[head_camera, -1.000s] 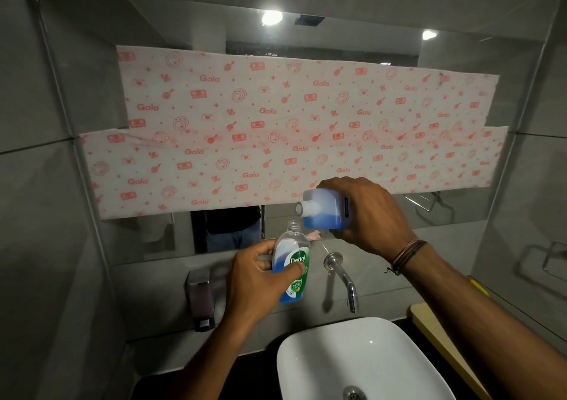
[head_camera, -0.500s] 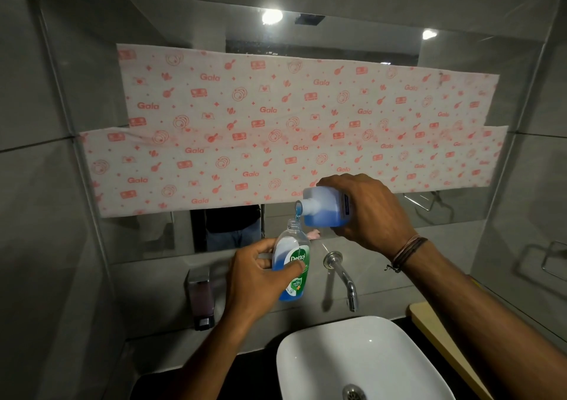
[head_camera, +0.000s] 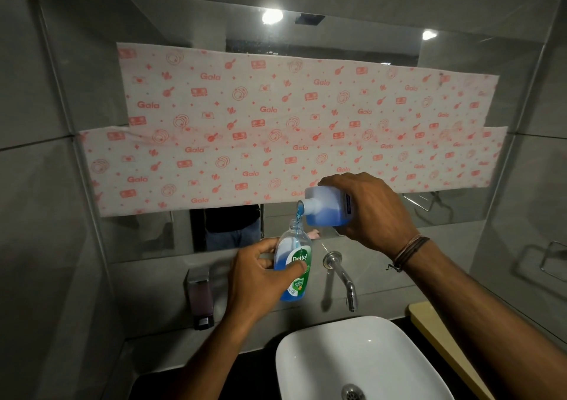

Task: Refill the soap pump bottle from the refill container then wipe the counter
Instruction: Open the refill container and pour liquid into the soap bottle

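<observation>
**Operator:** While the head view is looking down over the basin, what is the left hand (head_camera: pixel 260 273) doing?

**Inspector:** It is wrapping around the soap pump bottle (head_camera: pixel 294 264), thumb across the label, fingers curled behind. The bottle is standing upright in the air with its neck open, partly filled with blue liquid, near frame centre at about 6 o'clock from the container above.

**Operator:** And the right hand (head_camera: pixel 374 212)?

**Inspector:** It is clamping the refill container (head_camera: pixel 326 206) from above, fingers folded over its top and far side. The container is lying tipped on its side, spout pointing toward 9 o'clock. A thin blue soap stream (head_camera: pixel 298 218) is falling from the spout into the bottle's neck. Cord bracelets (head_camera: pixel 408 250) are circling the wrist.

**Operator:** Surroundings?

**Inspector:** A white sink (head_camera: pixel 362 359) is sitting at 5 o'clock from the bottle, with a chrome wall faucet (head_camera: pixel 342 280) just beside the bottle at 3 o'clock. A wall dispenser (head_camera: pixel 201 301) is hanging at 9 o'clock. A printed cloth (head_camera: pixel 276 129) is covering much of the mirror (head_camera: pixel 184 16) at 12 o'clock. A pale wooden board (head_camera: pixel 441 338) is lying on the dark counter (head_camera: pixel 251 369) at 3 o'clock from the sink.
</observation>
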Demonstrator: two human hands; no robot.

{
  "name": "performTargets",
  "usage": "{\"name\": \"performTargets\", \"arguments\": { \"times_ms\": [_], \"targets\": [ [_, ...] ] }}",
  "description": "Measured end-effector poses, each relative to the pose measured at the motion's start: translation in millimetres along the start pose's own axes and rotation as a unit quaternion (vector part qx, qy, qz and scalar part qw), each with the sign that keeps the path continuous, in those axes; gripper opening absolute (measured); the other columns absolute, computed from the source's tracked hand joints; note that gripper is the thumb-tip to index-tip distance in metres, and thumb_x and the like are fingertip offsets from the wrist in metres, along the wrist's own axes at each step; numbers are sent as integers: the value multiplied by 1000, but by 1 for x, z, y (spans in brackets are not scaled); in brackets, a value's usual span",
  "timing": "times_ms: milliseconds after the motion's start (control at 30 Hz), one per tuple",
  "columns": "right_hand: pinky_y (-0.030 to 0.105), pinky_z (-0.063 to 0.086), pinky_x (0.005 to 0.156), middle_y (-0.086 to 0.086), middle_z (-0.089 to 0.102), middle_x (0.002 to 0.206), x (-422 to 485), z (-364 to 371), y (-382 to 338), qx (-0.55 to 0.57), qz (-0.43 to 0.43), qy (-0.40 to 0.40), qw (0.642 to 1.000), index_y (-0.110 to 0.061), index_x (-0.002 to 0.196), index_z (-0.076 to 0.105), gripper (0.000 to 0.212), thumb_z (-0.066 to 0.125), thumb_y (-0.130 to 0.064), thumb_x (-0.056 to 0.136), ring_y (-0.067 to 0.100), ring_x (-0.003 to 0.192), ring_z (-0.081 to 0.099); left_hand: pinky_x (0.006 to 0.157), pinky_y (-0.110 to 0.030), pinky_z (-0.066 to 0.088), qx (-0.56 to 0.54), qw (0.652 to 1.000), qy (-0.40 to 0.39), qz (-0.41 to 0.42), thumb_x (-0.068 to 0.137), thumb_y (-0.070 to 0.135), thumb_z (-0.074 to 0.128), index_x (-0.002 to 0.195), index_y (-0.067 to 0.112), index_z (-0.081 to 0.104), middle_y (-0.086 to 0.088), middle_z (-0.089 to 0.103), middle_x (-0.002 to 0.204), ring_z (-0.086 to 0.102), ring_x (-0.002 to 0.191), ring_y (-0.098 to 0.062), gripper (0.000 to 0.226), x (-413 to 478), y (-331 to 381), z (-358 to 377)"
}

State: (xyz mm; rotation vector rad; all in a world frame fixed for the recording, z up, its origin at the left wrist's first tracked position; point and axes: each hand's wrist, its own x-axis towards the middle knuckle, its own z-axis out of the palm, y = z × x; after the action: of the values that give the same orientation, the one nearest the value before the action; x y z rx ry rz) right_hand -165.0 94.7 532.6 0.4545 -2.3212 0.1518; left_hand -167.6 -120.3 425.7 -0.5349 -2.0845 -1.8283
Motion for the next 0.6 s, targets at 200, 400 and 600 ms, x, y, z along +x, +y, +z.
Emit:
{"name": "performTargets", "arguments": {
  "times_ms": [200,400,600],
  "targets": [
    [54,58,90,8,75,113,1,0,0,2,-5,1,1000,-21,128,65,72,95,-20,63,33,99,69,54,-13,56,-6,1000,0,-2,69,14,94,86,42,72,29,77,76,77,70,1,40,0,-1,1],
    [54,58,89,8,75,112,1,2,1,0,-4,4,1000,-20,128,65,72,96,-20,62,33,98,69,54,-14,56,-11,1000,0,-8,69,14,94,87,43,72,28,78,78,77,72,0,40,1,-2,1],
    [55,57,90,7,75,112,2,1,0,-2,1,0,1000,-21,128,65,72,95,-19,63,33,99,68,55,-16,58,-15,1000,0,-15,69,14,94,90,41,74,23,79,80,79,72,-4,39,1,-4,0]
  ]
}}
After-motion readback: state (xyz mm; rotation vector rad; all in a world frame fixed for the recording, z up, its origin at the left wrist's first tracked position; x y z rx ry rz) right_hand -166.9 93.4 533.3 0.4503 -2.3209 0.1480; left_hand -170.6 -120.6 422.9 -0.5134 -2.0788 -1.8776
